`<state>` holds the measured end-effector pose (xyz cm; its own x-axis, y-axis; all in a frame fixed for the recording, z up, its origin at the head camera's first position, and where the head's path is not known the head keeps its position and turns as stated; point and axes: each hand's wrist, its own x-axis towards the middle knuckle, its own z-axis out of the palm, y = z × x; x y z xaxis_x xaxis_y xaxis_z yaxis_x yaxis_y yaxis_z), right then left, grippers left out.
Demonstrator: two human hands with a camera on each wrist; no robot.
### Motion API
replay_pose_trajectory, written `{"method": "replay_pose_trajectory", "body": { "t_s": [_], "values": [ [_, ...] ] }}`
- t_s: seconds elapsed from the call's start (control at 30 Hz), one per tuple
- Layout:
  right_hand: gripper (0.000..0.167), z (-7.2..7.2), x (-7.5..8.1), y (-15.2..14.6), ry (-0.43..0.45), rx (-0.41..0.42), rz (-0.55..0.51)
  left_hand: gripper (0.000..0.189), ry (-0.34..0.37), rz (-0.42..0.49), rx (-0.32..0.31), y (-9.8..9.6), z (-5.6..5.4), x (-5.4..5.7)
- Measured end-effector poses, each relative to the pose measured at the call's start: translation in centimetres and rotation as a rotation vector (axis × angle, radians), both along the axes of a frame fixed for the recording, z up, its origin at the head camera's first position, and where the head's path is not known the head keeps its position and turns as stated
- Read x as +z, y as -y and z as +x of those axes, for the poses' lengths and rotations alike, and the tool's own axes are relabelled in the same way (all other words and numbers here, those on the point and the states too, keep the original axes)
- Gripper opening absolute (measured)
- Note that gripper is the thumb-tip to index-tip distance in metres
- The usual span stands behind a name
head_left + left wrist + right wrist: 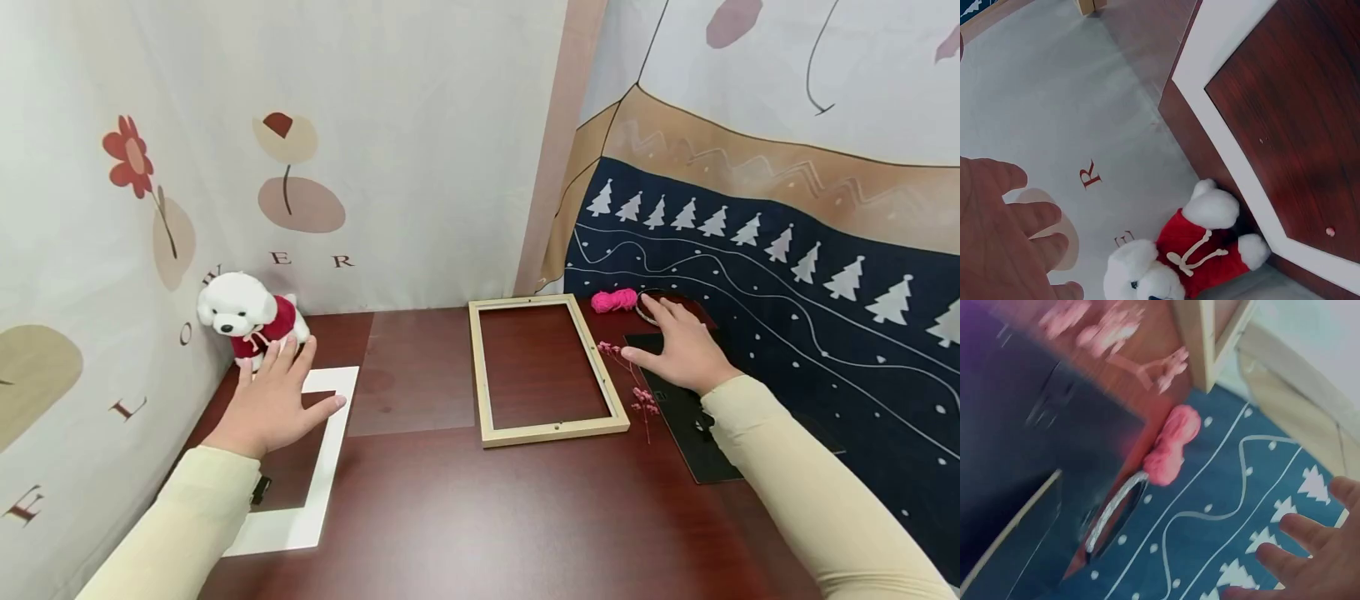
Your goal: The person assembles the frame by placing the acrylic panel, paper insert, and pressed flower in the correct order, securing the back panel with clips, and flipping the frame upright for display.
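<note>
White mat (326,467) lies at 8 o'clock of the wooden frame (547,432); black board (686,417) at 4 o'clock. Left hand (273,400) and right hand (686,346) are spread, holding nothing; contact is uncertain. Mat: probably light, bendable; grip outer border.

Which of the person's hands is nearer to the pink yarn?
The right hand: in the head view its fingertips are just right of the pink yarn, not gripping it. The left hand is across the wooden frame, by the plush dog.
</note>
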<state>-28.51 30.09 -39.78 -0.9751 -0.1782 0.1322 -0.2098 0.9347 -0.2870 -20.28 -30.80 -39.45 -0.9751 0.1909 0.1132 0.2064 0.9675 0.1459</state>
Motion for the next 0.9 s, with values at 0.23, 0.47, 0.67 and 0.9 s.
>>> {"method": "replay_pose_trajectory", "body": {
  "t_s": [0.23,0.47,0.67,0.9],
  "values": [
    [0.104,0.4,0.6,2.5,0.011,0.039,-0.129,0.105,-0.050,0.037,-0.031,-0.2,-0.2,-0.3],
    [0.092,0.1,0.3,5.0,0.015,0.108,-0.262,0.100,-0.057,0.130,-0.074,-0.5,-0.3,-0.7],
    [0.091,-0.3,-0.2,7.3,0.057,0.130,-0.407,0.095,-0.035,0.178,-0.091,-1.0,-0.4,-1.3],
    [0.087,-0.5,-1.1,10.6,0.101,0.128,-0.526,0.093,0.027,0.240,-0.089,-1.5,-0.5,-2.1]
  ]
}}
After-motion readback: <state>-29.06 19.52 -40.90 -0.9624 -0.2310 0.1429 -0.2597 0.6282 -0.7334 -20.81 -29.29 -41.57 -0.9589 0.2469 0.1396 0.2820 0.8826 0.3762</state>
